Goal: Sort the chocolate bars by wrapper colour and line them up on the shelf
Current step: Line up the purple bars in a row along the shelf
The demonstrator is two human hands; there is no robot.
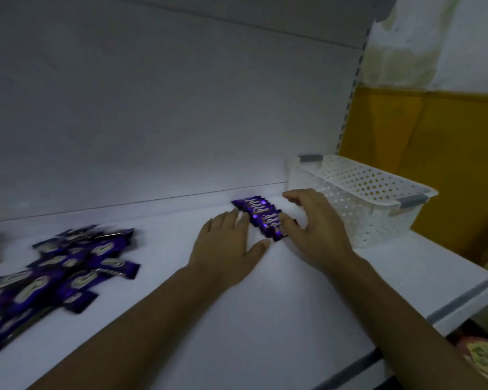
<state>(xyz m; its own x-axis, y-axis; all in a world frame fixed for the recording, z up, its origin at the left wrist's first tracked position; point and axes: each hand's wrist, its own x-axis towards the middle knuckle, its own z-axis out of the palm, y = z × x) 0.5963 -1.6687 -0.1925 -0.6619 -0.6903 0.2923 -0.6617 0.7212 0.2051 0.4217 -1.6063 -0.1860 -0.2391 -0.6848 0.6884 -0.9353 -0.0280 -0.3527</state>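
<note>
Head view: a loose pile of purple chocolate bars [68, 271] is waiting on the white shelf [265, 305]. The flat left hand [226, 243] and arched right hand [313, 223], neither gripping, are bracketing a purple row [261, 218] beside a white basket [378, 215], apparently squaring it.

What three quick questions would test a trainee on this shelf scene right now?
1. Which hand lies flat on the white shelf, fingertips against the neat row of purple-wrapped chocolate bars?
2. Where is the loose pile of purple-wrapped bars? A: on a higher shelf. B: on the same shelf, far left. C: on the floor.
3. True or false: the white perforated plastic basket stands right of the neat row.
Key: 1 the left hand. 2 B. 3 true.
</note>
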